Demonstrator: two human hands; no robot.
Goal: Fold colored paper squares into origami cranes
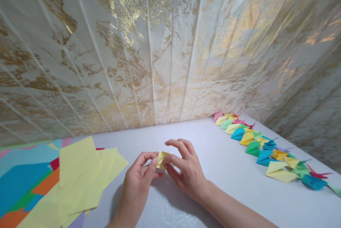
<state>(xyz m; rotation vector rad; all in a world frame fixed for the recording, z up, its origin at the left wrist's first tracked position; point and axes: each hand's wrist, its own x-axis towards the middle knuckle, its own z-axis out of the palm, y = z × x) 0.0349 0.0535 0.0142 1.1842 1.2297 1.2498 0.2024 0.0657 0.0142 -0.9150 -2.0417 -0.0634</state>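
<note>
Well, through the head view I'm seeing the left hand point(138, 181) pinching one side of the small yellow paper point(161, 159) between thumb and fingers, probably steadying it. The right hand point(190, 171) is gripping its other side with thumb and forefinger, while its remaining fingers are lifting clear, presumably for a finer touch. Both are holding it above the white table point(170, 132). Yellow sheets point(80, 164) are lying overlapped at left, seemingly for easy reach; folded paper pieces point(253, 148) are lining the right side, apparently kept uncrushed.
</note>
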